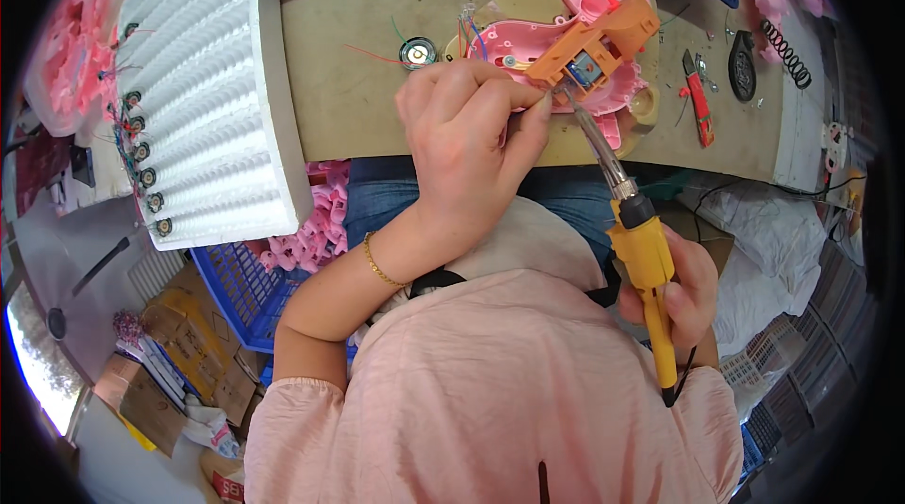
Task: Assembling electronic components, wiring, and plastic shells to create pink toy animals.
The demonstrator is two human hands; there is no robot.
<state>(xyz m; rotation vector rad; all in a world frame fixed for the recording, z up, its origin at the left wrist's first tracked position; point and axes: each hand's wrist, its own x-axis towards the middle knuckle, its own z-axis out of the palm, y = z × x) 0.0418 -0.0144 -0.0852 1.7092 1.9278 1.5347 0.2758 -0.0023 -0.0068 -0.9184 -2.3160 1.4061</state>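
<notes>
My right hand (686, 289) grips a yellow-handled soldering iron (645, 254), its metal tip reaching up to an orange plastic housing (603, 44). A small blue part (586, 68) shows in the housing's opening. My left hand (476, 127) has thumb and forefinger pinched together at the housing's lower left edge; what is between them is too small to make out. Under the housing lies a pink plastic shell (517, 40), resting on a tan base (514, 0). Just beyond my left knuckles sits a small round speaker (418, 52) with red and green wires.
A white ridged foam tray (203, 99) stands at the left, several small speakers along its edge. Right of the shell lie a red utility knife (699, 100), a black oval piece (743, 66) and a black coil (785, 53). A blue crate (240, 292) is below the tray.
</notes>
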